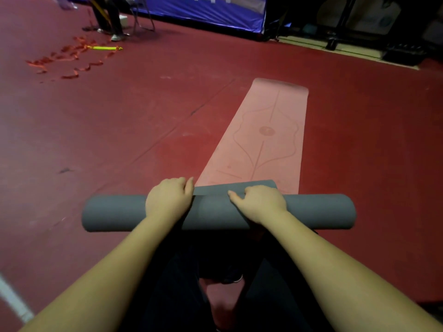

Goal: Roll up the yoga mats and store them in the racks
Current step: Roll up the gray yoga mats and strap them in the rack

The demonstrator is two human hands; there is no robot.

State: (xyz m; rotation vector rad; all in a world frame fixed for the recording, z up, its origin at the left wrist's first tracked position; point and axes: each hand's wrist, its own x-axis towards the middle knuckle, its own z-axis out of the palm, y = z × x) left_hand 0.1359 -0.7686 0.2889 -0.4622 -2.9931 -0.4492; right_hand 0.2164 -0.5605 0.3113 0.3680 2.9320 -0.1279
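A grey yoga mat [318, 210] lies rolled into a long tube across the red floor in front of my knees. Its loose end flap peeks out on the far side between my hands. My left hand [169, 200] grips the top of the roll left of centre, fingers curled over the far side. My right hand [260, 202] grips the roll just right of centre, fingers bent over the flap. A pink yoga mat [266, 135] lies flat and unrolled, stretching away from the grey roll, with a line pattern printed on it.
Red ribbon scraps [64, 59] and a yellow strap [103, 47] lie at the far left. A person's legs [109, 17] and a chair are beyond them. A blue banner [203, 10] and dark equipment [402, 53] line the back.
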